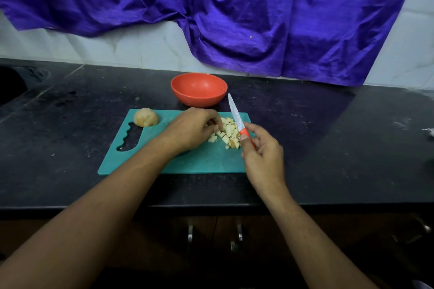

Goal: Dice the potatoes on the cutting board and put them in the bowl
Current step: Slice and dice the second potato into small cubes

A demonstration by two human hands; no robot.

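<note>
Pile of pale diced potato pieces [226, 134] sits right of centre on teal plastic cutting board [164, 162], between hands. Left hand [191, 130] touches pile's left edge, fingers curled; cannot tell whether grip pinches pieces. Right hand [261, 150], just right of pile: grip clamped on orange-handled small knife [235, 112], blade axis pointing toward orange-red round bowl [199, 98]. Bowl on black bench [328, 136], just beyond board, behind pile. Uncut potato half [146, 117] at board's far-left corner, nearer left hand.

Left hand [190, 130] fingers [214, 127] curled on potato dice [229, 135], right hand [261, 151] gripping knife [236, 116]
</note>
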